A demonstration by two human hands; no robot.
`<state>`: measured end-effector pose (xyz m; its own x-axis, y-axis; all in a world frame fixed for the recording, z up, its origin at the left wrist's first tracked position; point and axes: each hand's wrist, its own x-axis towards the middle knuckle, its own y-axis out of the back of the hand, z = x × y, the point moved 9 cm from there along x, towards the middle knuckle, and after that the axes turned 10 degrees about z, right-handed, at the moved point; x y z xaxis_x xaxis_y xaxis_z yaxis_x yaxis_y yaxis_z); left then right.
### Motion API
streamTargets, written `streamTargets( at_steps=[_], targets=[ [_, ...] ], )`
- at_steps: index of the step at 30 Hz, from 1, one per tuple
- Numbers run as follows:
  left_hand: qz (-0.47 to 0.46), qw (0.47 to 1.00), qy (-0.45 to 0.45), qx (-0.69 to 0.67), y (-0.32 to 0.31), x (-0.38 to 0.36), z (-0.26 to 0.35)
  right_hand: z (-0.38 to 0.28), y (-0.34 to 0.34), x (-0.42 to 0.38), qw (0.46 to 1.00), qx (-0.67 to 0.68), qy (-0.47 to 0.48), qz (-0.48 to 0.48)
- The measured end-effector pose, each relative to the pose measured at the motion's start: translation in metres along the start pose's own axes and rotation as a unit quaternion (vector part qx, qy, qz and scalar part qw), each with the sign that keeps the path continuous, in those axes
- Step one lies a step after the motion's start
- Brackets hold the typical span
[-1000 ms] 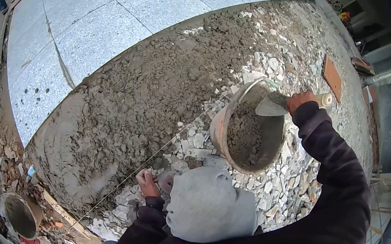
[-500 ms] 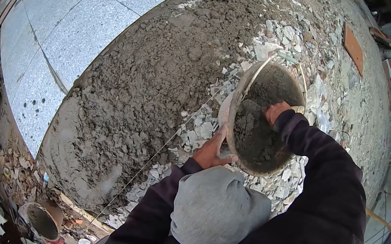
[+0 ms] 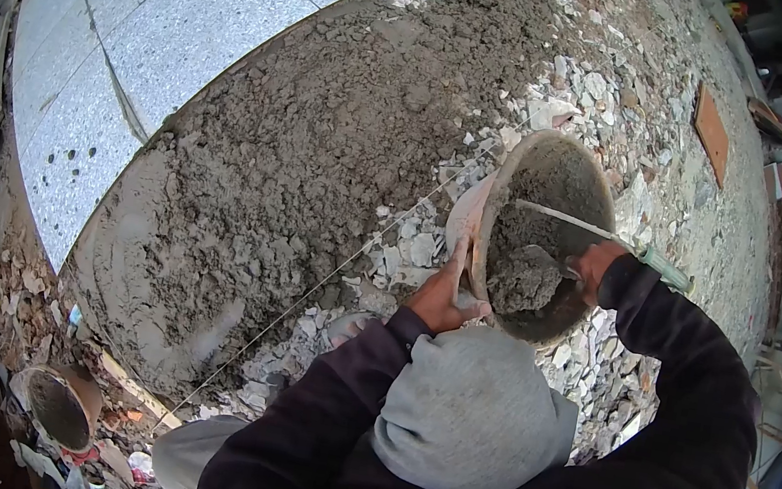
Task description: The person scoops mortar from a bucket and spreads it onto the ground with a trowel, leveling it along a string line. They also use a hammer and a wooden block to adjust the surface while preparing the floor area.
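Observation:
A mortar-stained bucket (image 3: 562,149) tilts on the rubble, with wet grey mortar inside. My left hand (image 3: 444,299) grips its near-left side, the thumb by the rim. Inside the opening, my right hand (image 3: 594,268) is closed round the handle of a trowel, which is mostly hidden by the fingers. A heap of mortar (image 3: 528,277) sits in front of that hand and covers the blade. The bucket's wire handle with its green grip (image 3: 665,268) lies across the opening, over my right wrist.
Rough mortar (image 3: 304,151) is spread between speckled tiles (image 3: 182,21) and broken rubble (image 3: 411,248). A taut string (image 3: 312,297) crosses its edge. A second bucket (image 3: 61,406) lies tipped at lower left. An orange-brown tile piece (image 3: 711,136) lies at upper right.
My right hand has moved toward me and right, and mortar is now heaped on the trowel. The bucket's handle has swung from the far rim over to the right. My left hand stays on the bucket.

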<state>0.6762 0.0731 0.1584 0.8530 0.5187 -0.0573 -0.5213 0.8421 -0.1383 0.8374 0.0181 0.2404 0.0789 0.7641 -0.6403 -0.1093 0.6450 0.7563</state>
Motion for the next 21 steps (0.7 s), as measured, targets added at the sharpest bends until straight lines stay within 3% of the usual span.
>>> streamTargets(
  at_steps=[2, 4, 6, 7, 10, 12, 13, 16, 20, 21],
  targets=[
    [0.033, 0.993, 0.006, 0.117, 0.009, -0.007, -0.004, 0.000, 0.024, -0.007, 0.998, -0.050, 0.043, 0.014],
    [0.067, 0.995, -0.008, 0.080, 0.027, -0.028, -0.004, 0.007, 0.030, -0.009, 0.995, -0.003, 0.060, 0.079],
    [0.077, 0.990, 0.108, -0.043, 0.039, -0.062, -0.036, 0.008, 0.030, -0.005, 0.993, 0.025, 0.078, 0.089],
    [0.130, 0.982, 0.123, -0.055, 0.053, -0.083, -0.045, 0.002, 0.035, -0.003, 0.989, 0.074, 0.088, 0.098],
    [0.287, 0.895, 0.246, -0.238, 0.091, -0.149, -0.099, 0.007, 0.028, 0.004, 0.991, 0.085, 0.085, 0.052],
    [0.417, 0.822, 0.280, -0.270, 0.120, -0.183, -0.127, 0.012, 0.024, 0.004, 0.980, 0.176, 0.078, 0.046],
    [0.439, 0.812, 0.268, -0.277, 0.125, -0.194, -0.135, 0.012, 0.025, 0.003, 0.981, 0.169, 0.091, 0.018],
    [0.489, 0.773, 0.259, -0.310, 0.133, -0.217, -0.159, -0.010, 0.048, -0.005, 0.934, 0.341, 0.088, 0.064],
    [0.576, 0.654, 0.246, -0.424, 0.141, -0.241, -0.180, -0.002, 0.054, 0.005, 0.944, 0.297, 0.127, 0.071],
    [0.600, 0.617, 0.229, -0.455, 0.144, -0.244, -0.180, -0.023, 0.074, 0.005, 0.905, 0.388, 0.082, 0.154]
  ],
)
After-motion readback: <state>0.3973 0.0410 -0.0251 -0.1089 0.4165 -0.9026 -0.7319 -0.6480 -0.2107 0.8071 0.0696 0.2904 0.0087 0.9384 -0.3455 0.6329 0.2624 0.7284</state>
